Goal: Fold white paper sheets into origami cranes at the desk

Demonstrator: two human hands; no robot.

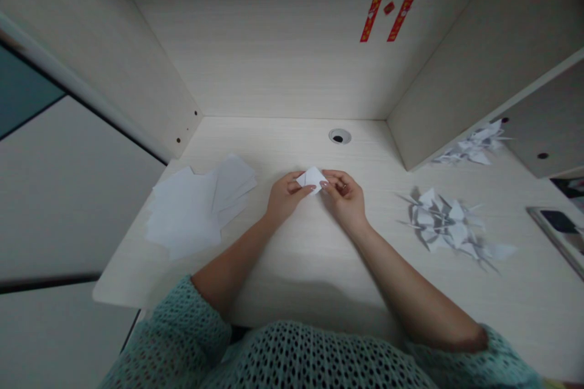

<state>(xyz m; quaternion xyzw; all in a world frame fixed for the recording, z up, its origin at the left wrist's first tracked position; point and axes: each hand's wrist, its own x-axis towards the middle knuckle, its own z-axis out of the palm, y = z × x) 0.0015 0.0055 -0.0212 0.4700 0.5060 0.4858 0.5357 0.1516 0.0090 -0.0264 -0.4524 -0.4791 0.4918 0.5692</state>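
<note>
Red paper couplet strips (372,15) on the desk's back panel (269,61): characters too blurred to read; nothing legible.

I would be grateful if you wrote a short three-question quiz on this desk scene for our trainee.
1. What do the left hand and right hand both hold?
2. True or false: the loose white paper sheets lie to the left of the hands.
3. What is stuck on the back panel above the desk? A) a wall clock B) red paper decorations C) a mirror

Key: 1. A folded piece of white paper. 2. True. 3. B.
</note>
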